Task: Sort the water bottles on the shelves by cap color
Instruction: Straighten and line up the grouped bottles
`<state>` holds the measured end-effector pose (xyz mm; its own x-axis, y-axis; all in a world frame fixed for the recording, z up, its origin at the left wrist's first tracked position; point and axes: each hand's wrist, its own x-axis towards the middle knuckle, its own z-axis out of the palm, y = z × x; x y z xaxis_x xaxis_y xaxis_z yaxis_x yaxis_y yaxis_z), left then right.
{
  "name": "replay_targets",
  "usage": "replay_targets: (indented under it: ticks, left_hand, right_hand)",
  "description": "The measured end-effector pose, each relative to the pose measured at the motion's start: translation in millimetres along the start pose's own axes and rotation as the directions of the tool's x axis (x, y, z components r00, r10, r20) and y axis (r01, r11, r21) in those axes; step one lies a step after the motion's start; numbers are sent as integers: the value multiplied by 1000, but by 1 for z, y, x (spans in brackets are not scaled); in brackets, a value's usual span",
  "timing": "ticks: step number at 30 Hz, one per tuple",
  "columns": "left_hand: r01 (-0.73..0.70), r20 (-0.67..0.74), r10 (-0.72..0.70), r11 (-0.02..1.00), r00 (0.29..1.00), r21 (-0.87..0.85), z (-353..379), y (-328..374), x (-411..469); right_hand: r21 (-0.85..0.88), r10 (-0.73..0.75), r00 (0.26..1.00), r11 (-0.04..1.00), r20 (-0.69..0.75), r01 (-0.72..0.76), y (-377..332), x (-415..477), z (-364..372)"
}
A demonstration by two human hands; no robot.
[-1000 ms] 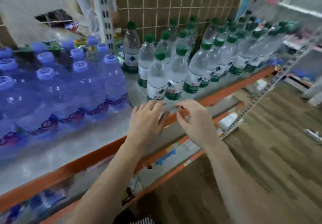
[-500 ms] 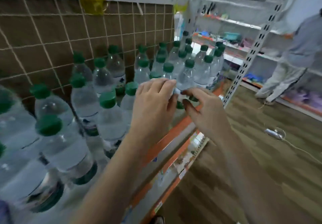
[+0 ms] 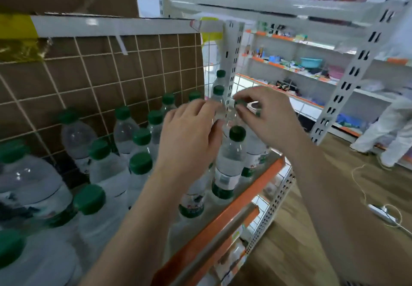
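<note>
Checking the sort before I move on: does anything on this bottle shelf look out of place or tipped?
Nothing stands out. Every cap in view on the shelf is green and the bottles stand upright. The right hand pinches one green cap at the far end.

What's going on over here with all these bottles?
A person is handling green-capped water bottles packed on a shop shelf. The right hand pinches the cap of a bottle beside the white upright at the shelf's far end. The left hand reaches in next to it among the bottles; whether it grips one is hidden. Every cap in view is green.
</note>
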<state>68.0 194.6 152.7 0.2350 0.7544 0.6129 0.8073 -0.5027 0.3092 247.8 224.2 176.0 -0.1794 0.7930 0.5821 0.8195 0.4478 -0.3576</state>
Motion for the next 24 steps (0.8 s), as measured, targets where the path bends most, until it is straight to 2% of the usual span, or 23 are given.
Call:
replay_targets:
  ticks: [3,7,9,13,16,20,24]
  left_hand:
    - [69,-43,-67,997,997,43,8,3,23]
    - [220,-79,-212,967,974,125,18,11,50]
    - [264,-83,-254,954,964,144,20,17,60]
    - [315,-33,-315,933,949,173,21,21,78]
    - [357,64,-376,913,925,199,20,10,94]
    - [339,243,-430,877,870,339,27,-20,118]
    - [320,383,-468,864,796,389,41,-44,139]
  right_hand:
    - [-39,-81,972,995,221,92,33,48,-9]
    - [-47,-210,867,965,451,258,65,109,-11]
    - [-44,-258,785,940,563,340,76,136,-8]
    - [-46,-303,566,853,767,519,87,175,10]
    - [-10,-301,468,832,831,555,90,191,28]
    - [61,-317,438,860,841,507,96,210,49]
    - [59,-297,403,860,866,507,102,217,71]
